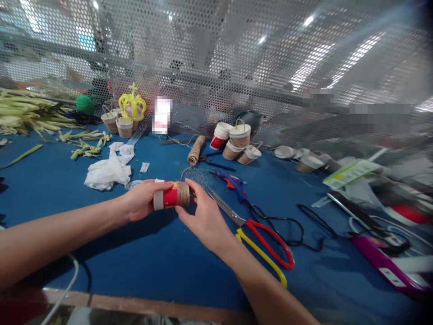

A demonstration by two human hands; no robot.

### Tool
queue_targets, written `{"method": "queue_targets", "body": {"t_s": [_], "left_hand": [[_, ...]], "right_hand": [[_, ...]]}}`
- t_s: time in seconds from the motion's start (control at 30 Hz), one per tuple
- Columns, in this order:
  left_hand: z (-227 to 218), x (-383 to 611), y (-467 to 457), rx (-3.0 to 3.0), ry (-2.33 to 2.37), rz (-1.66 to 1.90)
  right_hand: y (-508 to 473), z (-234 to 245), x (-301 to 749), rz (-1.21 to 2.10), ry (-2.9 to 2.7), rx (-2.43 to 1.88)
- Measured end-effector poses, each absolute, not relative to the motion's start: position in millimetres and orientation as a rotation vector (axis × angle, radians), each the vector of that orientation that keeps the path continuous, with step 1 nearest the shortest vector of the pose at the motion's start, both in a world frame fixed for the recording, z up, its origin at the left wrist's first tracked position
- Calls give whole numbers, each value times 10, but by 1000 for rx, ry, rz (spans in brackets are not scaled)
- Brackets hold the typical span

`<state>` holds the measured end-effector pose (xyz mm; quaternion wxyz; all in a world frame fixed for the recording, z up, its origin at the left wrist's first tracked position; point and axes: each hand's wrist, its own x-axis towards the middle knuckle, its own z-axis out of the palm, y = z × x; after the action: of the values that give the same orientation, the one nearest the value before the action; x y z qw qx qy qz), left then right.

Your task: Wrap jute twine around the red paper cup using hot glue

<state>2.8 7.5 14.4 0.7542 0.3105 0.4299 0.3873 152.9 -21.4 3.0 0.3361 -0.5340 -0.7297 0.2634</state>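
The left hand (140, 198) grasps the white-and-red end of a paper cup (170, 197), while the right hand (203, 216) has its thumb and fingers around the other end, where brown twine (183, 194) is wound in a band; the cup lies on its side between the two, above the blue surface (162, 262). A strand runs from the band toward a twine roll (196, 151) beyond the hands. Nearest to the right hand are scissors (241, 220), blades slanting away past its fingers, the red and yellow handles close beside the wrist and in the way of any move to that side. Just beyond them lies a blue glue gun (233, 183), its black cable (287, 220) looping off to the right toward a purple power strip (385, 262), and farther forward are dark-blue-handled pliers (218, 164). Ahead and slightly right of the hands stands a cluster of cups (239, 135), some twine-covered; more cups farther right are blurred. Forward of the left hand, a crumpled white cloth (108, 171) lies near a small white scrap (145, 167); behind these are more twine-wrapped cups (124, 127), a yellow crown-shaped piece (133, 108), a green ball (85, 104) and, far left, a pale leafy bundle (30, 113). A perforated metal panel (203, 54) closes off the far side.
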Motion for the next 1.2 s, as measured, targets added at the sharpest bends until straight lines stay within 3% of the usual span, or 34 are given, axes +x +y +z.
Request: {"method": "queue_targets", "body": {"t_s": [0.13,0.3,0.4,0.8,1.2], "left_hand": [[119,27,47,742,915,898],[71,-26,21,1179,821,923],[82,-59,24,1294,793,841],[94,-12,55,872,832,775],[96,23,88,852,1030,758]], "right_hand": [[-223,94,1557,636,-1905,-1359],[-179,248,1702,1125,-1636,-1319],[-159,307,1747,1230,-1618,-1298],[-277,232,1651,535,-2160,-1185],[-197,104,1688,828,-2056,-1277]]}}
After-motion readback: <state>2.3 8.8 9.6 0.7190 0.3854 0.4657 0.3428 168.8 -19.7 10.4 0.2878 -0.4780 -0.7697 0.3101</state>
